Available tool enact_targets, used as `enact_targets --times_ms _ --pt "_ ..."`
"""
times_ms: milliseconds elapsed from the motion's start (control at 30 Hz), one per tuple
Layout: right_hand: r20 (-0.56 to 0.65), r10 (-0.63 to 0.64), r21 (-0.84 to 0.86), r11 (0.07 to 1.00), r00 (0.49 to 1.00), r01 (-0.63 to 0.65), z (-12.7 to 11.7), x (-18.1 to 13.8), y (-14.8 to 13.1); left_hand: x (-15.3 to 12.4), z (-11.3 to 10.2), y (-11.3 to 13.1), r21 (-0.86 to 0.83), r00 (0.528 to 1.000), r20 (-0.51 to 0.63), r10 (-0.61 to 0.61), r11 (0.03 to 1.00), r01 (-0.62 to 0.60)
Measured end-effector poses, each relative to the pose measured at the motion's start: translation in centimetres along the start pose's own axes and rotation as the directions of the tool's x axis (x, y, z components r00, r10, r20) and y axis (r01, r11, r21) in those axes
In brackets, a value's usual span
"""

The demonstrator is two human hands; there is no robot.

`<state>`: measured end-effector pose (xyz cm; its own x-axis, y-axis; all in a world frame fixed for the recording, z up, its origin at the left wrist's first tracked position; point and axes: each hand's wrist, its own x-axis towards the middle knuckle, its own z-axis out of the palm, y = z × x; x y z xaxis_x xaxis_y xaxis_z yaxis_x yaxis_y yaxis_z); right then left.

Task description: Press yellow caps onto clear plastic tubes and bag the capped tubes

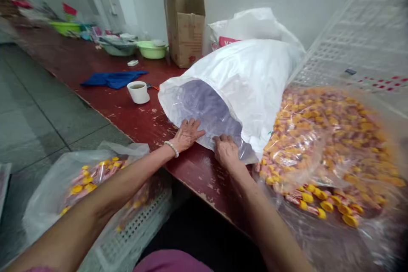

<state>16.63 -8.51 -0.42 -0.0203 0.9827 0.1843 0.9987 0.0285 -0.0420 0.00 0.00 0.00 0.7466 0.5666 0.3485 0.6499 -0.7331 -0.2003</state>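
Head view: white sack [255, 80], lip [208, 142] under spread left hand [187, 135] and half-curled right hand [226, 151], its grip unclear.

Gaping white sack [255, 72] on its side

Soft light brightens the sack [251, 78]; outer edges blur.

Workshop: long scuffed bench [108, 100], perforated crate [132, 229], large sack [255, 68], bagged yellow-ended pieces [328, 206].
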Motion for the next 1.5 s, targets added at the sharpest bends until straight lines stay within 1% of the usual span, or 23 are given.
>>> enact_targets --times_ms 67,100,167,200,233,300,333,367,400,433,500,567,667,800,867,967,1033,1067,1167,1200,1267,1400,1500 --pt "-0.011 -0.002 0.003 1.000 1.000 0.002 -0.3 -0.3 -0.1 -1.2 -0.3 0.6 -0.068 0.996 -0.066 0.056 0.996 -0.061" --pt "-0.017 -0.001 0.008 1.000 1.000 0.001 -0.4 -0.5 -0.2 -1.9 -0.4 0.8 -0.126 0.993 -0.108 0.040 0.991 -0.054" --pt "-0.028 0.007 0.022 1.000 1.000 -0.006 -0.6 -1.1 -0.3 -3.6 -0.3 1.1 -0.311 0.976 -0.203 -0.083 0.950 0.016" --pt "-0.032 0.012 0.033 0.999 0.999 -0.011 -0.6 -1.4 -0.4 -4.5 -0.2 1.1 -0.436 0.950 -0.237 -0.201 0.896 0.081" --pt "-0.036 0.019 0.044 0.999 0.999 -0.017 -0.6 -1.7 -0.4 -5.4 -0.1 0.9 -0.557 0.902 -0.243 -0.356 0.813 0.171" --pt "-0.043 0.028 0.066 0.998 0.999 -0.025 -0.4 -2.4 -0.6 -6.9 0.1 0.0 -0.714 0.744 -0.176 -0.644 0.604 0.354" --pt "-0.060 0.032 0.094 0.995 0.998 -0.026 -0.2 -2.7 -0.7 -7.4 0.2 -0.6 -0.741 0.664 -0.137 -0.735 0.521 0.423" --pt "-0.090 0.033 0.141 0.990 0.995 -0.020 0.0 -3.0 -0.9 -7.8 0.2 -1.4 -0.744 0.606 -0.112 -0.787 0.471 0.474" --pt "-0.129 0.033 0.210 0.978 0.991 -0.005 0.2 -3.2 -1.1 -8.0 0.1 -2.1 -0.733 0.576 -0.101 -0.811 0.452 0.508" --pt "-0.174 0.037 0.299 0.954 0.984 0.017 0.5 -3.3 -1.3 -8.0 0.0 -2.7 -0.718 0.569 -0.095 -0.817 0.452 0.529" --pt "-0.246 0.067 0.474 0.878 0.967 0.060 0.9 -3.5 -1.8 -7.8 -0.4 -3.5 -0.687 0.589 -0.069 -0.805 0.467 0.557" --pt "-0.262 0.099 0.571 0.818 0.960 0.071 1.2 -3.7 -2.3 -7.4 -0.6 -3.8 -0.649 0.631 -0.020 -0.775 0.491 0.582" --pt "-0.234 0.130 0.622 0.781 0.964 0.046 1.4 -3.9 -2.8 -6.9 -0.6 -3.8 -0.593 0.699 0.072 -0.711 0.533 0.604" --pt "-0.170 0.198 0.690 0.724 0.965 -0.027 1.6 -4.1 -3.2 -6.5 -0.4 -4.3 -0.554 0.746 0.196 -0.637 0.555 0.620" --pt "-0.077 0.292 0.788 0.603 0.953 -0.121 1.6 -4.1 -3.4 -6.6 -0.5 -4.7 -0.557 0.755 0.243 -0.609 0.550 0.622" --pt "0.089 0.376 0.927 0.308 0.922 -0.215 1.3 -4.0 -3.9 -7.2 -1.2 -4.6 -0.592 0.765 0.284 -0.578 0.522 0.614" --pt "0.128 0.347 0.965 0.171 0.929 -0.197 0.9 -4.0 -4.3 -7.9 -1.8 -3.9 -0.664 0.785 0.296 -0.545 0.473 0.579" --pt "0.133 0.322 0.975 0.129 0.937 -0.183 0.6 -4.1 -4.5 -8.3 -2.1 -3.4 -0.724 0.795 0.298 -0.528 0.418 0.549" --pt "0.128 0.212 0.985 0.085 0.969 -0.149 -0.2 -4.4 -5.4 -9.2 -3.1 -1.6 -0.878 0.819 0.305 -0.487 0.190 0.440" --pt "0.127 0.176 0.986 0.086 0.976 -0.143 -0.4 -4.5 -5.8 -9.5 -3.4 -1.0 -0.895 0.825 0.305 -0.475 0.154 0.420" --pt "0.113 0.131 0.989 0.079 0.985 -0.124 -0.7 -4.7 -6.5 -9.9 -4.1 -0.1 -0.887 0.853 0.279 -0.441 0.222 0.405" --pt "0.072 0.181 0.996 0.044 0.981 -0.081 -0.8 -5.1 -7.6 -10.6 -5.3 0.5 -0.792 0.934 0.194 -0.300 0.514 0.329" --pt "0.075 0.164 0.993 0.075 0.984 -0.089 -0.4 -5.2 -8.2 -11.0 -5.4 0.6 -0.745 0.951 0.198 -0.236 0.594 0.302"
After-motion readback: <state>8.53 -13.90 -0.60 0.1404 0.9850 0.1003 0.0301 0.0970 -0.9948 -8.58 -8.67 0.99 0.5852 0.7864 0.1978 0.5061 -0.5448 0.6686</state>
